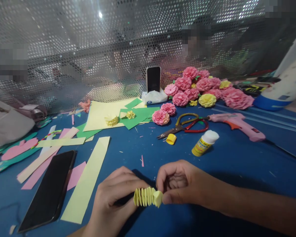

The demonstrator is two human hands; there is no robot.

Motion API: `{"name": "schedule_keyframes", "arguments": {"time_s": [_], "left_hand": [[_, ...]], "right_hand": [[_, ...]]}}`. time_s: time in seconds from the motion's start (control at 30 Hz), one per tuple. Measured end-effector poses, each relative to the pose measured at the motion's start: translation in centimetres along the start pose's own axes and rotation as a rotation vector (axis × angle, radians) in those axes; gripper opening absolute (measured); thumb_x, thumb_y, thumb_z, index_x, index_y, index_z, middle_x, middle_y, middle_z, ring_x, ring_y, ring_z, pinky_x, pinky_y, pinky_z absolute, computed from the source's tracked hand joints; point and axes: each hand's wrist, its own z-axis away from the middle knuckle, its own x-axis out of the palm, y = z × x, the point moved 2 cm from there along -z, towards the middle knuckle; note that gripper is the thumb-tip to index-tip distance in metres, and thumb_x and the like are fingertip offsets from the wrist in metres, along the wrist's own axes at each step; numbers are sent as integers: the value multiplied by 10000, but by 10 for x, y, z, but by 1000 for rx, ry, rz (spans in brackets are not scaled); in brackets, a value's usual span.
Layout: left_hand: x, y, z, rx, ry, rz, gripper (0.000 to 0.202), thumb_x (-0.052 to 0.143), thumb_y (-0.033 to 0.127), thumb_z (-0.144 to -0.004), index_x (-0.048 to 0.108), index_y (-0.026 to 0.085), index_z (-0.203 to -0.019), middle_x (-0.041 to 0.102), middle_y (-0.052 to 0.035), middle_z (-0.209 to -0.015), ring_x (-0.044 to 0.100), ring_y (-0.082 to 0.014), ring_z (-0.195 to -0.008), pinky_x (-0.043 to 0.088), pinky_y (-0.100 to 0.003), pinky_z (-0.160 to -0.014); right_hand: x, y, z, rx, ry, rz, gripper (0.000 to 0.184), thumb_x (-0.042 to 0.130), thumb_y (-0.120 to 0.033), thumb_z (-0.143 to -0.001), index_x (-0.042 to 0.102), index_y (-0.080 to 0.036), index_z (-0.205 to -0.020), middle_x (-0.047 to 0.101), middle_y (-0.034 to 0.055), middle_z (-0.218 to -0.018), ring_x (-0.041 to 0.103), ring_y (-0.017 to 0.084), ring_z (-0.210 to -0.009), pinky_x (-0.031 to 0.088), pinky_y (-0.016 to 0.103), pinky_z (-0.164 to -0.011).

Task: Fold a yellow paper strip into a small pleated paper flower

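My left hand (113,200) and my right hand (182,184) both pinch a small yellow accordion-folded paper strip (148,196) low over the blue table (236,164). The left fingers grip its left end, and the right thumb and forefinger press its right end. A long pale yellow paper strip (87,181) lies just left of my left hand. A black phone (50,189) lies face up beside that strip.
A glue stick (204,142) and its yellow cap (171,139) lie ahead, with scissors (185,125) and a pink glue gun (236,123) behind. Pink and yellow paper flowers (202,89) are piled at the back. Another phone (153,79) stands upright against a perforated metal screen (88,49). Paper scraps (64,141) litter the left.
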Motion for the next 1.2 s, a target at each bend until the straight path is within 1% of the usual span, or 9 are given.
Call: {"name": "schedule_keyframes", "arguments": {"time_s": [0.13, 0.27, 0.37, 0.47, 0.67, 0.93, 1.2], "left_hand": [[0, 1, -1, 16, -1, -21, 127, 638, 90, -858, 711, 183, -904, 736, -32, -799, 627, -158, -714, 492, -297, -691], [0, 1, -2, 7, 21, -32, 107, 645, 108, -859, 720, 181, -882, 736, -38, -774, 625, -160, -692, 490, -289, -654], [1, 3, -3, 9, 28, -35, 93, 656, 102, -844, 716, 171, -857, 733, -37, -759, 621, -155, -674, 489, -283, -642], [2, 5, -5, 11, 38, -50, 92, 661, 85, -829, 706, 162, -850, 724, -30, -731, 623, -150, -657, 490, -277, -633], [3, 6, -5, 22, 46, -74, 111, 641, 64, -828, 695, 159, -850, 719, -33, -723, 624, -155, -661, 499, -284, -644], [1, 9, -7, 65, 57, -65, 142, 650, 35, -792, 696, 144, -869, 715, -36, -730, 607, -144, -665, 505, -267, -627], [-1, 7, -5, 89, 62, -52, 111, 666, 53, -805, 706, 133, -871, 723, -48, -752, 616, -147, -681, 508, -267, -637]], "right_hand": [[2, -1, 1, 6, 20, -16, 299, 874, -245, -628, 656, -129, -796, 620, -29, -691, 484, 55, -601, 353, 177, -554], [3, -1, 0, 21, 16, -41, 319, 875, -277, -622, 639, -135, -782, 654, -1, -751, 556, 84, -675, 412, 197, -627], [3, -1, -2, 13, 32, -48, 307, 870, -284, -625, 639, -144, -772, 656, 1, -755, 569, 92, -691, 428, 205, -644], [2, -1, -3, -3, 57, -39, 299, 867, -283, -627, 638, -151, -768, 637, -10, -745, 555, 89, -687, 428, 200, -645], [6, -1, 0, 11, 59, -75, 271, 850, -271, -662, 645, -146, -790, 636, -7, -773, 549, 89, -719, 406, 202, -678], [10, -2, 2, 32, 79, -116, 272, 860, -256, -650, 649, -144, -780, 629, -24, -755, 533, 82, -712, 386, 204, -689], [8, 2, 2, -1, 70, -123, 256, 845, -247, -679, 645, -127, -785, 636, -21, -731, 519, 59, -664, 361, 185, -626]]}}
